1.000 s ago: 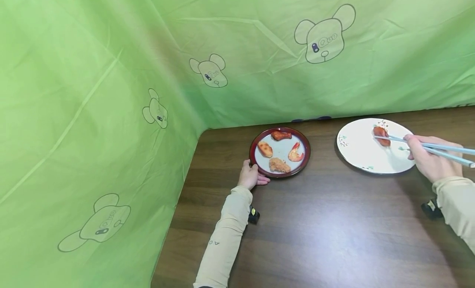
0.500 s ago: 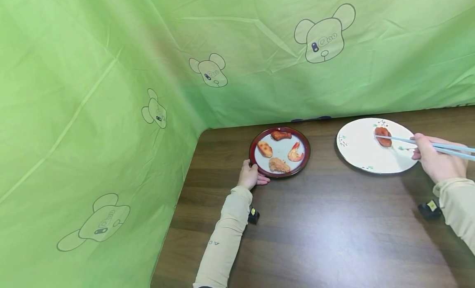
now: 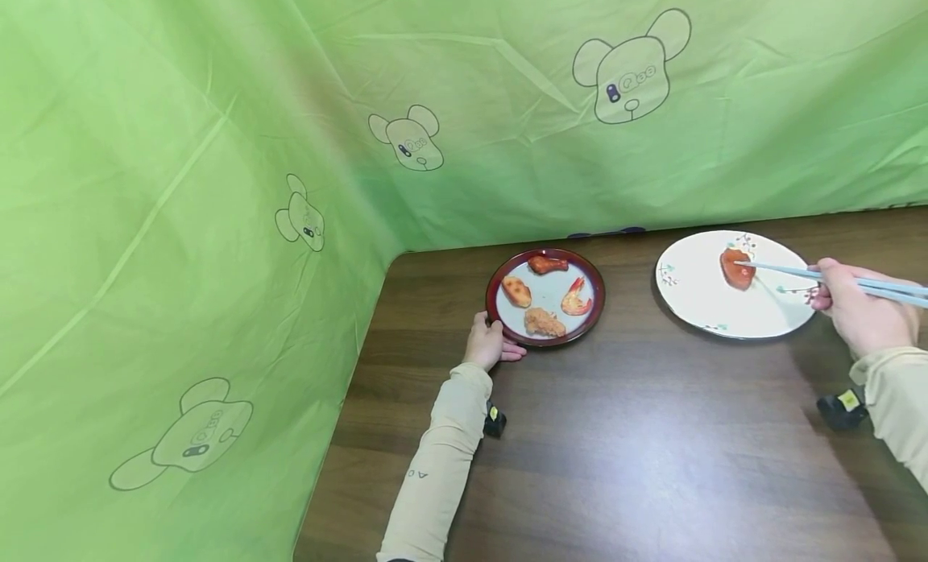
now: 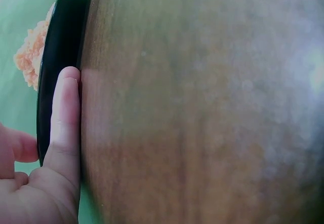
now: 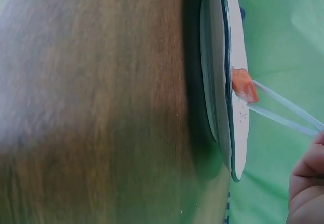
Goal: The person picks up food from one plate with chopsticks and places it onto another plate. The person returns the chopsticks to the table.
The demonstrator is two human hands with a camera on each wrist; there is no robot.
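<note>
In the head view my left hand (image 3: 487, 342) is at the near-left rim of a round plate (image 3: 598, 306) with a dark red border. Its thumb and fingers pinch that rim, as the left wrist view also shows. On the plate lie a drumstick (image 3: 547, 265), a spotted oval food piece (image 3: 516, 291), a shrimp (image 3: 576, 297) and a fried chicken piece (image 3: 544, 322). My right hand (image 3: 867, 308) holds pale blue chopsticks (image 3: 786, 269). Their tips are at a glossy reddish-brown food piece (image 3: 738, 269) on a white oval plate (image 3: 699, 303). One tip stands on either side of it in the right wrist view.
A brown wooden table (image 3: 616, 433) carries both plates, which stand apart near its back edge. Green cloth with bear drawings (image 3: 632, 79) rises behind and at the left. A black wrist camera (image 3: 841, 409) hangs below the right forearm, another (image 3: 495, 419) by the left.
The reddish-brown piece has shifted slightly left and turned on the white plate. My right hand has moved a little to the right with the chopsticks. The left hand stays at its plate.
</note>
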